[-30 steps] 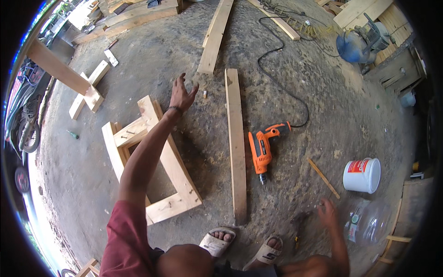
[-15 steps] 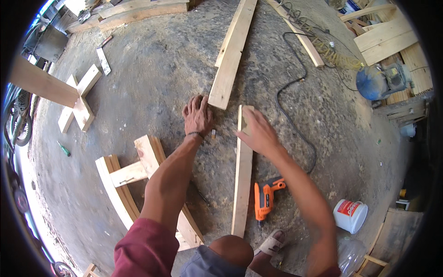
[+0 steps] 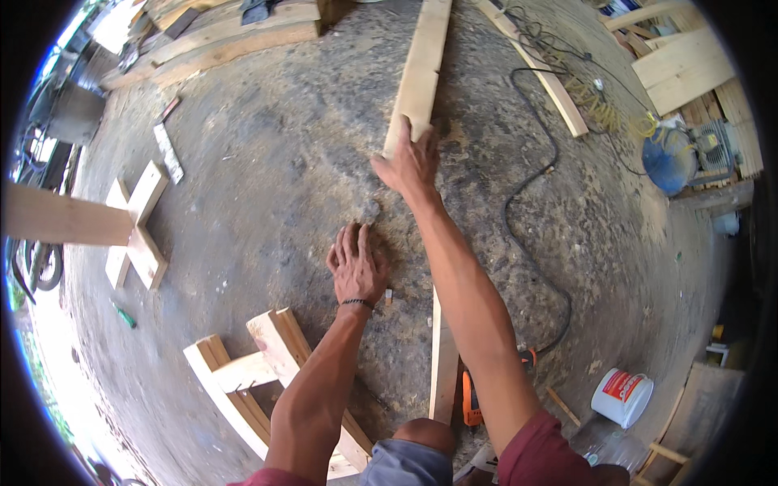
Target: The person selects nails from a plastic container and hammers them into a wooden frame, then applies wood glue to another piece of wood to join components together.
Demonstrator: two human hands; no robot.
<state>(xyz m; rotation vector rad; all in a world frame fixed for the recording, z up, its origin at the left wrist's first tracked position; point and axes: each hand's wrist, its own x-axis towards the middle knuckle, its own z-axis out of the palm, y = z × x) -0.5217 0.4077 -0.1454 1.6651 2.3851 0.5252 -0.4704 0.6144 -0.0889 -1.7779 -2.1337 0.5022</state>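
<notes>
Reaching forward, I have my right hand (image 3: 412, 164) on the near end of a long plank (image 3: 421, 69) that lies on the concrete floor (image 3: 267, 162) and runs away from me toward the top of the view. The fingers curl over the plank's end corner, so I judge it a light grasp on the wood, not yet a full clench. My left hand (image 3: 356, 267) lies flat on the floor, palm down and fingers spread, holding nothing; it seems to carry my weight while I lean.

I judge the step in hand to be taking hold of this plank. The next move calls for a firmer grip around the end, because the plank is long and will swing if pulled by one corner only.

A second plank (image 3: 443, 364) lies under my right forearm, close to my knee. An orange drill (image 3: 472, 401) sits just beside it, with its black cord (image 3: 527, 202) winding over the floor to the right of the long plank. A wooden frame (image 3: 243, 373) is at my left, and a white bucket (image 3: 621, 397) stands well apart on the right.
</notes>
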